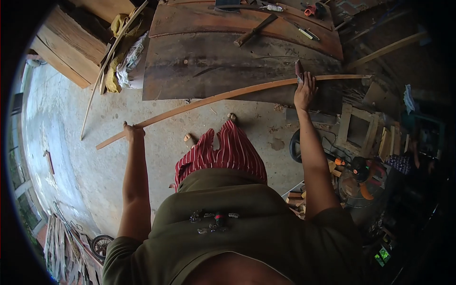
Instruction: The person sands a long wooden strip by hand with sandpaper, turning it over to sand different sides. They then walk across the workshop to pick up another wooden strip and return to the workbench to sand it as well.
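A long, thin wooden strip [213, 99] stretches across in front of me, rising from lower left to upper right. Near its left end, my left hand [134, 131] is closed around it. My right hand [305, 92] is at the strip farther right, closed on a small dark-red flat piece [299, 70] that sticks up past the strip. What exactly this piece is, I cannot make out. The strip's right part passes over the edge of a dark wooden work table [190, 71], and its left part is above the concrete floor.
On the table lie a wood-handled flat tool [254, 31], a white pen-like tool [306, 32] and a red object [311, 11]. A fan [358, 183] and a wooden frame [354, 126] stand at right. Large timber [71, 45] and a thin stick [102, 73] are at upper left.
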Demonstrator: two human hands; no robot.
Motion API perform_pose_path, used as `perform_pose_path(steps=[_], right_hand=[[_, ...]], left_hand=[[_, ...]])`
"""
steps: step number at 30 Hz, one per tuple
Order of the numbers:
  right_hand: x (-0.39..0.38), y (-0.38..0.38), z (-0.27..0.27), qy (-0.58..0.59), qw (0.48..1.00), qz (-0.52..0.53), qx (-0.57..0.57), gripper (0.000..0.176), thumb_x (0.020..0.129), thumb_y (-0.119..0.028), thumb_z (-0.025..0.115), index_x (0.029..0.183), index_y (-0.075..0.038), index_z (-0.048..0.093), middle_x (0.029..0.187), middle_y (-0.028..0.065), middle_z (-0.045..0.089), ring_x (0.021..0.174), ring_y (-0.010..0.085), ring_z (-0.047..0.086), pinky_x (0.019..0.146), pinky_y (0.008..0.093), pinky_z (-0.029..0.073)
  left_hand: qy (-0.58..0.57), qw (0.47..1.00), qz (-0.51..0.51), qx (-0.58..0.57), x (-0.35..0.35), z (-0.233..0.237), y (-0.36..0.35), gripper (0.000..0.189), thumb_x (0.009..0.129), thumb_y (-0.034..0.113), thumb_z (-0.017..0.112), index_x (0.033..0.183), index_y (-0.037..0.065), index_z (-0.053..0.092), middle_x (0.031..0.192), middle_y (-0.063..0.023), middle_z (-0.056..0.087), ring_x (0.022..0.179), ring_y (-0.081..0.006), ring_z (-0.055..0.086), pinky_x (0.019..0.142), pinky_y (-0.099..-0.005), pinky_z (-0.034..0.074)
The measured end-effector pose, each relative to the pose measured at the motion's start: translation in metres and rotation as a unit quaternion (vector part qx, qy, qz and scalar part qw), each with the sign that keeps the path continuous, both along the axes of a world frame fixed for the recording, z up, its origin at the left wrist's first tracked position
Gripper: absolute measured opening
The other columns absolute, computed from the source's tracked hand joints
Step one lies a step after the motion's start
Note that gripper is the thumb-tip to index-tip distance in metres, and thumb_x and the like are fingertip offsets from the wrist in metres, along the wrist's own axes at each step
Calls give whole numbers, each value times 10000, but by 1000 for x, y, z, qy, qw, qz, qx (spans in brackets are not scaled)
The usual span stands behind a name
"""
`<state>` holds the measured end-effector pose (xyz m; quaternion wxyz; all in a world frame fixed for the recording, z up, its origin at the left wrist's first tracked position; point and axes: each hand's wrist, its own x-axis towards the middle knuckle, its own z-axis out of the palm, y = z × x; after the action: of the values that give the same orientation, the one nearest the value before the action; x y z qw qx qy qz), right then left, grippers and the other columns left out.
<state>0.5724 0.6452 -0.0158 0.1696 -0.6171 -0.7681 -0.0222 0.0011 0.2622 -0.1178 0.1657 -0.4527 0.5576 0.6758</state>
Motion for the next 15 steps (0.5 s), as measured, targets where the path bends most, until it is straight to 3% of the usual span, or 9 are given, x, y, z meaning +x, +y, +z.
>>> perform_pose_path(steps=[2,7,11,13,14,15], right_hand=[[2,1,0,3,1000,15,1,426,996,-220,443,1411,-129,475,1515,28,404,1421,299,330,1115,582,288],[-32,-25,7,-18,1000,6,15,436,986,-218,493,1411,-121,477,1492,50,435,1417,293,338,1130,567,267],[-123,-117,24,82,973,213,-31,575,835,-75,660,1389,-87,505,1445,68,487,1386,274,379,1176,552,192],[-141,-141,21,95,927,360,-47,615,820,-12,616,1414,-100,483,1466,53,468,1373,257,401,1174,532,236],[-138,-140,29,96,911,395,-77,603,828,-2,608,1410,-106,489,1468,44,467,1376,239,402,1175,515,244],[-128,-131,30,82,912,394,-80,598,836,-8,605,1413,-110,486,1470,41,465,1378,238,399,1175,513,246]], left_hand=[[-25,997,-47,60,75,43,51,527,875,512,645,1101,59,499,832,-36,529,735,-148,529,662,-315,514],[-70,987,-61,132,160,69,119,508,921,504,576,1169,82,442,899,-83,565,781,-187,561,701,-342,512],[-64,985,-3,158,153,55,131,409,976,490,452,1033,91,378,810,-62,487,673,-179,458,664,-344,494],[-89,985,2,148,135,56,122,448,981,536,396,977,88,407,794,-31,452,667,-164,440,673,-335,487],[-105,985,1,138,124,55,115,484,984,572,360,963,94,433,796,-8,443,681,-154,447,693,-333,490],[-75,991,13,113,122,66,111,485,976,537,392,879,62,403,747,-21,411,635,-160,420,626,-310,462]])
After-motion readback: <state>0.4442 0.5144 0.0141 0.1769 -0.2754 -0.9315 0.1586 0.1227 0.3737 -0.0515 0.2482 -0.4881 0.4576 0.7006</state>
